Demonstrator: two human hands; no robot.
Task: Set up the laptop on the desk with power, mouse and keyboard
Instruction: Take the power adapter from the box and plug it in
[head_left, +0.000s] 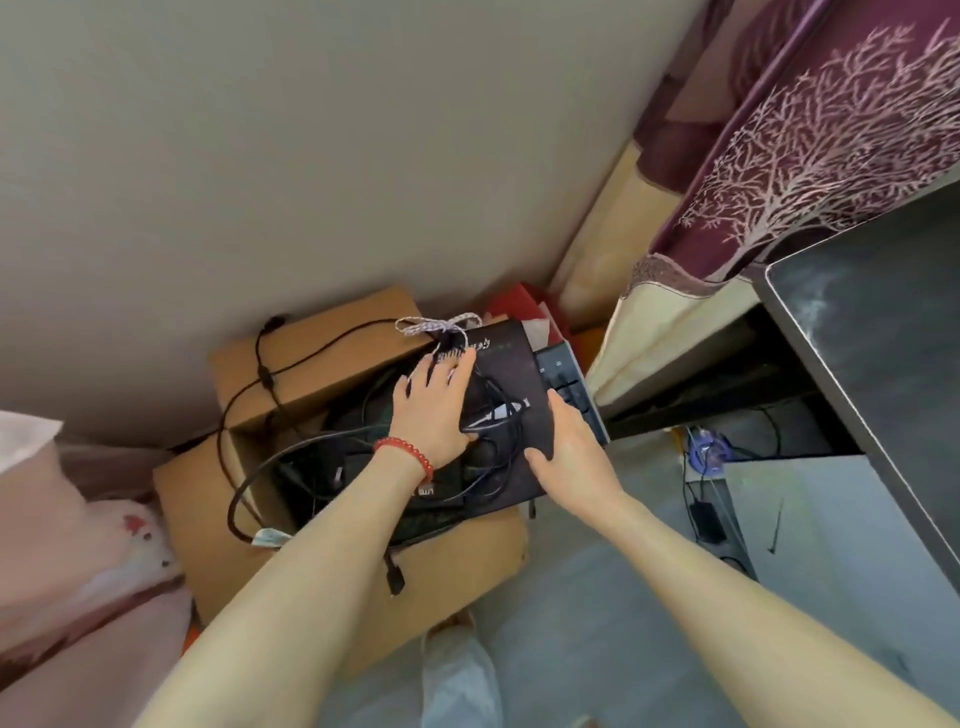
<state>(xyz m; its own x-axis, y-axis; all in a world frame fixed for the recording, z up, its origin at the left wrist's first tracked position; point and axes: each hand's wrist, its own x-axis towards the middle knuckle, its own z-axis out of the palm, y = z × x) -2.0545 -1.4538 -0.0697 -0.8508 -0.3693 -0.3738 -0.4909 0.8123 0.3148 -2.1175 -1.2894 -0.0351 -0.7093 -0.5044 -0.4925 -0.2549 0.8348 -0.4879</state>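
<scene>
Barely begun: my left hand (434, 410) lies flat on tangled cables (493, 431) atop the black laptop (519, 415), my right hand (566, 447) grips its edge, everything in the cardboard box (311, 364); desk (872, 332) bare.

Both hands (498, 421) rest on a black laptop (511, 415) atop a cardboard box (311, 358).

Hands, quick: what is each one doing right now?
Left hand: open, fingers spread flat on the black box.
Right hand: gripping the black box's right edge.
</scene>
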